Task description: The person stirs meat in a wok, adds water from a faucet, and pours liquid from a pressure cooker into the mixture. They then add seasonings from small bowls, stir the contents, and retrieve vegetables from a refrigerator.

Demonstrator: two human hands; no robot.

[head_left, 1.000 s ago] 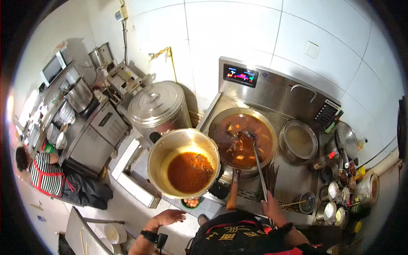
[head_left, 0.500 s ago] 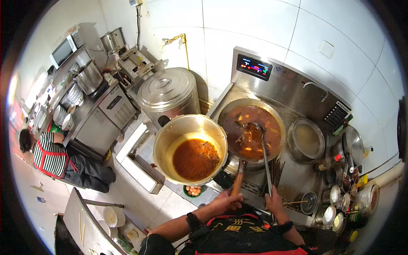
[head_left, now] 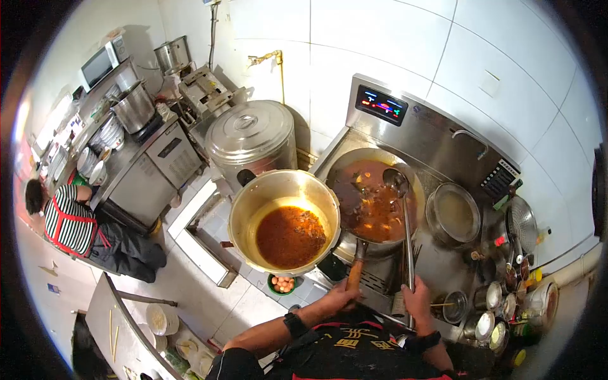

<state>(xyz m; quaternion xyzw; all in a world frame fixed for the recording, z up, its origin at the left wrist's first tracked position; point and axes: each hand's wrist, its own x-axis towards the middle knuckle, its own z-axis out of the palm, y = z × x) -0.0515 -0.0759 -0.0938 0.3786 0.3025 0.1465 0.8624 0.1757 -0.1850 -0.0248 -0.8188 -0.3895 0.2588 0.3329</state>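
My left hand (head_left: 339,299) is closed around the wooden handle of a wok (head_left: 410,171). Reddish-brown broth (head_left: 368,206) with darker pieces in it fills much of the wok. In my right hand (head_left: 417,305) is the long metal shaft of a ladle (head_left: 407,231), and its bowl shows over the wok's far right side. Left of the wok stands a deep metal pot (head_left: 239,212), with dark brown-red liquid and bits at its bottom. Its black side handle lies close to the wok handle.
A strainer bowl in a basin (head_left: 453,212) sits right of the wok, beyond it several seasoning containers (head_left: 491,323). A large lidded pot (head_left: 250,136) stands behind. Eggs (head_left: 282,284) lie in a green bowl below. Another person (head_left: 73,221) works at the left counter.
The ladle's bowl has moved from the middle of the broth to the wok's far right side. My left hand stays on the handle. The other person has shifted slightly.
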